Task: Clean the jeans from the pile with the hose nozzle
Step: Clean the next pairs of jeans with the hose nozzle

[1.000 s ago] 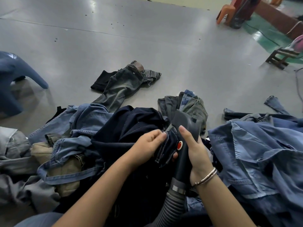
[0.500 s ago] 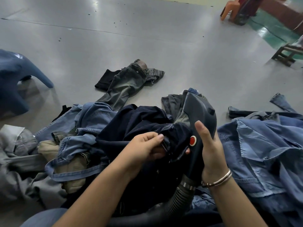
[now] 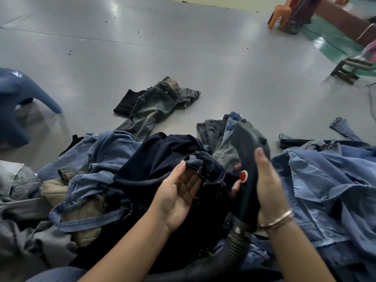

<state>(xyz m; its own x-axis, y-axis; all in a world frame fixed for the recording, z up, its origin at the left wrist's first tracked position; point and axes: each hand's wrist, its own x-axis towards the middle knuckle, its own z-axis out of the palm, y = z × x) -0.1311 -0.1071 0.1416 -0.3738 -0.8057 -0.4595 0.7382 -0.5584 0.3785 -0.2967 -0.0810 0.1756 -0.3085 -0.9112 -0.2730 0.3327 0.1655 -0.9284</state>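
A dark navy pair of jeans [image 3: 160, 159] lies on top of the pile [image 3: 97, 180] in front of me. My left hand [image 3: 179, 192] is turned palm up, its thumb and fingers pinching a folded edge of the navy jeans. My right hand [image 3: 264, 184] grips the black hose nozzle [image 3: 247, 159], which has a red button and stands nearly upright just right of the held fabric. A ribbed grey hose [image 3: 234, 253] runs down from the nozzle between my forearms.
Light blue denim garments [image 3: 325, 180] are heaped at the right, grey and beige clothes at the left. A grey-green pair of jeans [image 3: 150, 110] lies apart on the grey floor. A blue plastic stool [image 3: 18, 98] stands at the left, other stools at the far right.
My left hand has turned palm up and lifted the navy fabric edge. The nozzle has moved right and tilted upright, away from the fabric.
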